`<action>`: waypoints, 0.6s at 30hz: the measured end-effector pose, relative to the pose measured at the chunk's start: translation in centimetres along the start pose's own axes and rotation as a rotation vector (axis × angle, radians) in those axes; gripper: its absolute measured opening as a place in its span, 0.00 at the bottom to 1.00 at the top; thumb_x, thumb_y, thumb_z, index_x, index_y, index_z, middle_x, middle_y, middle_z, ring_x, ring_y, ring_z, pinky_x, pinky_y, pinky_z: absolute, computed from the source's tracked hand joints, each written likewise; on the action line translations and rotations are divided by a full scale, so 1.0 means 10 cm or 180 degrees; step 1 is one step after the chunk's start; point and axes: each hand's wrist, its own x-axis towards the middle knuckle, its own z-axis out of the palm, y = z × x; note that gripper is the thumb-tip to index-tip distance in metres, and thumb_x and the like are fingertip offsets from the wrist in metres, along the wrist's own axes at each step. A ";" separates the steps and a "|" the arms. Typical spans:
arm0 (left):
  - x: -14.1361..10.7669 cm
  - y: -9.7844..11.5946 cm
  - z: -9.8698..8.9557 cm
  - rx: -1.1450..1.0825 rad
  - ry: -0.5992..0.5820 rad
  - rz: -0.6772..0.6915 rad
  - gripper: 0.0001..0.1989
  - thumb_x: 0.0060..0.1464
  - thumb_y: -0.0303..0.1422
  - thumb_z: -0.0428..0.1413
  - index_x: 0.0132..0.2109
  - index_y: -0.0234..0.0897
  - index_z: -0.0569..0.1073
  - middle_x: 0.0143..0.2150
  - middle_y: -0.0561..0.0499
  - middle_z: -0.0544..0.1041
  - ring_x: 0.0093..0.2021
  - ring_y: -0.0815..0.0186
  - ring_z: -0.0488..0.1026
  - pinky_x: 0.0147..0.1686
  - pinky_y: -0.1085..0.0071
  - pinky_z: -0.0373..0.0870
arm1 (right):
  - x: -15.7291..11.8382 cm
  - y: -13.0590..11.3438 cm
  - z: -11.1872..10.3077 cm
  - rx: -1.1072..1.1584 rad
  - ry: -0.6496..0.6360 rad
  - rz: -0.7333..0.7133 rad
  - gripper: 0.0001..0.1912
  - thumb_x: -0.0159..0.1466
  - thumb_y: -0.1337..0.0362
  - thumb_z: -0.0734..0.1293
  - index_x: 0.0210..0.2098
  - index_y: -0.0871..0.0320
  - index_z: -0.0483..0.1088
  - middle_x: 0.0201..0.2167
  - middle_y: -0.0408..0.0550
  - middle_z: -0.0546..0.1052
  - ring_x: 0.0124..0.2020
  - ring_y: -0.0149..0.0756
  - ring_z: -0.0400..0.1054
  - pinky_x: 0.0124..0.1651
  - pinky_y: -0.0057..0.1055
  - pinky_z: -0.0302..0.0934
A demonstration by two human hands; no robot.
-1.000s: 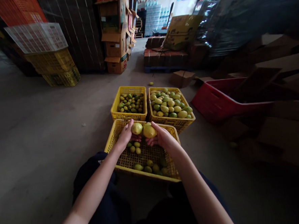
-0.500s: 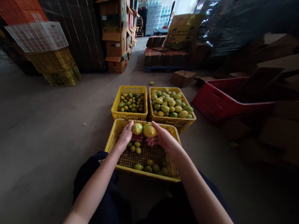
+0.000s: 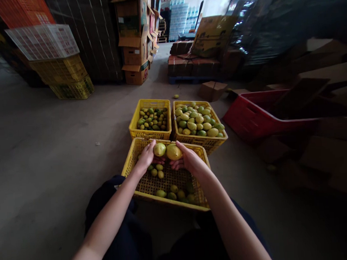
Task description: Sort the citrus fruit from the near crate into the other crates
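Over the nearest yellow crate (image 3: 127,164) I hold up two lemons side by side. My left hand (image 3: 146,155) is closed on a greenish-yellow lemon (image 3: 160,149), thumb on top and fingers beneath. A slightly larger, yellower lemon (image 3: 174,152) sits in my right hand (image 3: 189,159), which grips it the same way from the right. Below my hands, several small lemons (image 3: 160,174) lie in the crate's far left part. More greenish lemons (image 3: 172,196) rest along its near side, partly in shadow.
Beyond stand a yellow crate of small dark-green lemons (image 3: 135,134) and a yellow crate heaped with larger lemons (image 3: 202,142). A red bin (image 3: 240,120) and cardboard are at right. Stacked crates (image 3: 66,70) stand at left. One loose lemon (image 3: 175,96) lies on the floor.
Almost nothing differs. The lemon in my left hand has shifted very slightly to the right; both hands still hold their lemons over the crate.
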 end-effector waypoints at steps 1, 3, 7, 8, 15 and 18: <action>0.00 0.00 0.00 0.0038 0.0019 0.0017 0.25 0.48 0.59 0.54 0.33 0.40 0.71 0.17 0.53 0.73 0.16 0.66 0.71 0.19 0.70 0.68 | -0.01 0.00 0.00 -0.0013 0.0004 -0.0006 0.26 0.58 0.42 0.66 0.21 0.60 0.72 0.15 0.53 0.76 0.14 0.34 0.69 0.15 0.26 0.64; -0.01 0.02 0.01 0.0153 0.0083 0.0036 0.25 0.48 0.59 0.54 0.33 0.40 0.71 0.16 0.54 0.72 0.16 0.66 0.71 0.17 0.72 0.65 | -0.01 0.00 0.00 -0.0039 0.0004 -0.0006 0.26 0.58 0.42 0.66 0.21 0.60 0.72 0.15 0.53 0.76 0.14 0.34 0.69 0.15 0.25 0.64; -0.04 0.05 0.04 0.0240 0.0179 0.0139 0.26 0.48 0.60 0.54 0.35 0.40 0.71 0.21 0.53 0.74 0.19 0.65 0.73 0.18 0.71 0.66 | 0.02 0.03 -0.02 -0.0026 0.0005 0.0001 0.25 0.56 0.43 0.67 0.23 0.60 0.72 0.17 0.54 0.77 0.15 0.36 0.70 0.17 0.28 0.66; -0.05 0.06 0.04 0.0225 0.0196 0.0259 0.26 0.47 0.60 0.55 0.35 0.39 0.71 0.24 0.52 0.75 0.22 0.65 0.74 0.20 0.71 0.67 | 0.03 0.04 -0.03 0.0024 0.0037 -0.0063 0.23 0.55 0.44 0.69 0.26 0.60 0.73 0.18 0.53 0.78 0.17 0.38 0.72 0.18 0.30 0.68; -0.05 0.15 0.04 0.0196 0.0316 0.1104 0.31 0.37 0.52 0.66 0.44 0.36 0.70 0.41 0.47 0.80 0.43 0.60 0.77 0.43 0.64 0.73 | 0.03 0.05 -0.05 -0.0175 0.0741 -0.1517 0.29 0.43 0.55 0.78 0.42 0.54 0.69 0.33 0.45 0.81 0.36 0.43 0.77 0.41 0.39 0.72; -0.02 0.14 0.03 0.0134 0.0275 0.1371 0.30 0.35 0.47 0.69 0.43 0.36 0.71 0.45 0.45 0.78 0.45 0.61 0.76 0.47 0.63 0.72 | 0.04 0.06 -0.05 -0.0487 0.0824 -0.1905 0.32 0.41 0.56 0.79 0.42 0.54 0.67 0.36 0.47 0.80 0.39 0.43 0.76 0.44 0.41 0.70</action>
